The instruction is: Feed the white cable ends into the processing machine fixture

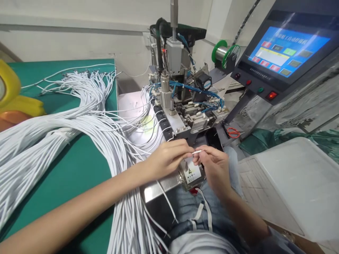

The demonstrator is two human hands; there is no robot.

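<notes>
Above my lap, in front of the machine, my left hand (172, 157) pinches a thin white cable (196, 152) close to its end. My right hand (215, 165) meets it there, thumb and fingertips closed on the cable's tip, where fine wire ends seem to show. A large bundle of white cables (92, 121) runs under my left forearm and hangs over the table edge. Several single cables lead from it into the clamps of the soldering-type machine (180, 106). Just below my hands sits a white label (192, 171) on the machine's base.
A green-topped table (87, 165) is on the left, with a yellow and orange object (18, 95) at its edge. On the right stand a lit control screen (288, 53), a green wire spool (221, 53), red-handled scissors (233, 132) and a translucent white bin (296, 176).
</notes>
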